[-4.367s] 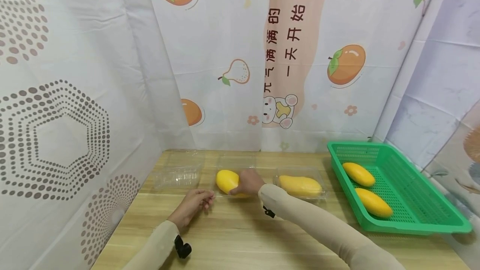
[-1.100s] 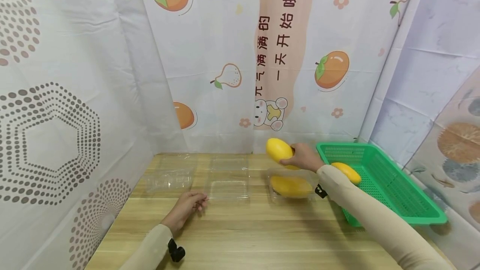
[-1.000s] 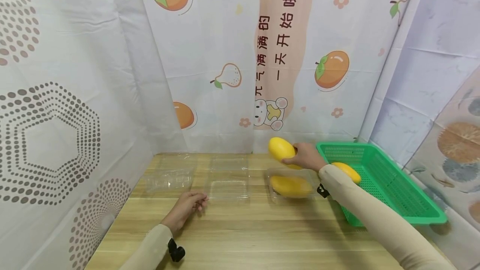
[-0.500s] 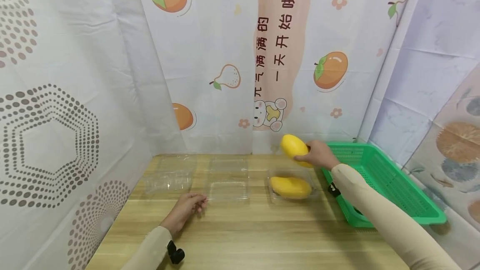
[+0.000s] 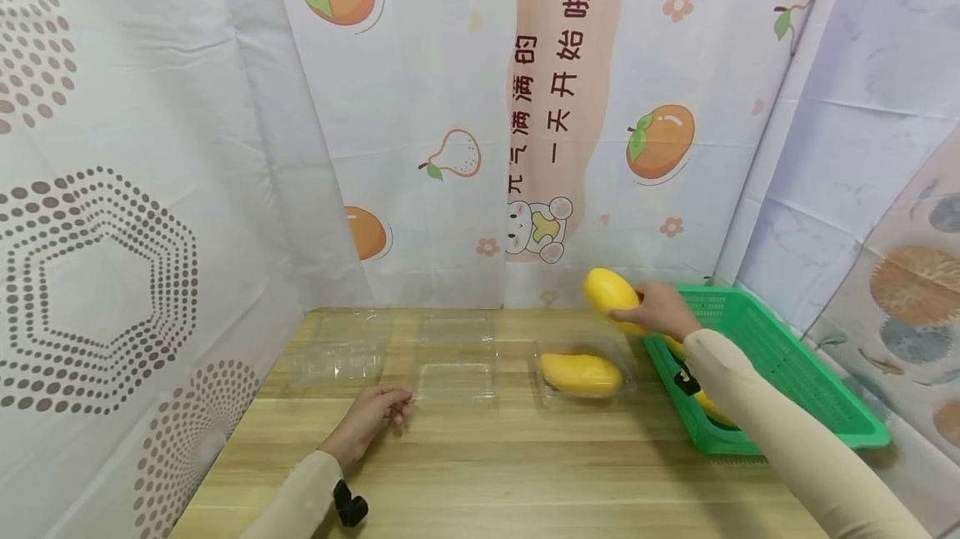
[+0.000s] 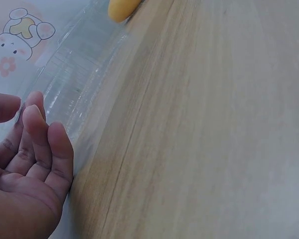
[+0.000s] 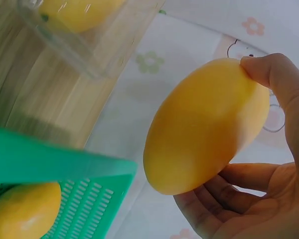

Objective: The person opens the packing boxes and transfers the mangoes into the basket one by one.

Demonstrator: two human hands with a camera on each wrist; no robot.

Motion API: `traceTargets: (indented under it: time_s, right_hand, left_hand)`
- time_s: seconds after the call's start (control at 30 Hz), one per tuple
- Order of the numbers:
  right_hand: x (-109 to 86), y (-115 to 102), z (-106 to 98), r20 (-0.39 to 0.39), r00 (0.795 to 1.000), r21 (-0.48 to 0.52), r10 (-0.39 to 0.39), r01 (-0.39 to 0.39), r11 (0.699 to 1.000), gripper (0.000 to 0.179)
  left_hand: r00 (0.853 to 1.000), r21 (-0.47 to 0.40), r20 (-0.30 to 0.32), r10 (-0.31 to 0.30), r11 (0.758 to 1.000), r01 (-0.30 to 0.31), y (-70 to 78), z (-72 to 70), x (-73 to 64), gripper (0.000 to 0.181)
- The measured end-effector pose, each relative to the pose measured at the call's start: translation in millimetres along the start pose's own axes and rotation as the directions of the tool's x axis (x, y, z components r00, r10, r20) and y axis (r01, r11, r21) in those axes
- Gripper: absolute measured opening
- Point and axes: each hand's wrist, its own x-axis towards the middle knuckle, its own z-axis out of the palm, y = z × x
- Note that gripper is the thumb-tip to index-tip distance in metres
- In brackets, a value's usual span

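Note:
My right hand grips a yellow mango, held up beside the far left corner of the green basket. Seen from the right wrist, thumb and fingers clasp one end of this mango. My left hand lies on the table with loosely bent fingers, holding nothing, its fingertips close to the front left corner of the middle clear plastic box. No fruit lies in that box. To its right, another clear box contains a mango.
A third clear box stands at the left with nothing in it. Mangoes in the basket are partly hidden by my right forearm. Printed curtains hang behind and on both sides of the wooden table.
My right hand has lifted the mango out of the middle box and carried it right, past the filled box, to the basket's far left corner. The left hand has stayed put.

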Motion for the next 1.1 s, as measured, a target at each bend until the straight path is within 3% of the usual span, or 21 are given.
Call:
traceTargets:
  time_s: [0.57, 1.1]
  right_hand:
    - [-11.7, 38.5, -19.5, -0.019, 0.995, -0.001, 0.095, -0.095, 0.995, 0.058]
    - [-27.5, 70.6, -33.9, 0.007, 0.985, -0.016, 0.172, -0.172, 0.985, 0.061]
  left_hand:
    - [1.000, 0.002, -0.005, -0.013, 1.000, 0.013, -0.7, 0.1, 0.2, 0.029]
    - [1.000, -0.031, 0.000, -0.013, 0.999, 0.013, -1.0, 0.7, 0.1, 0.026]
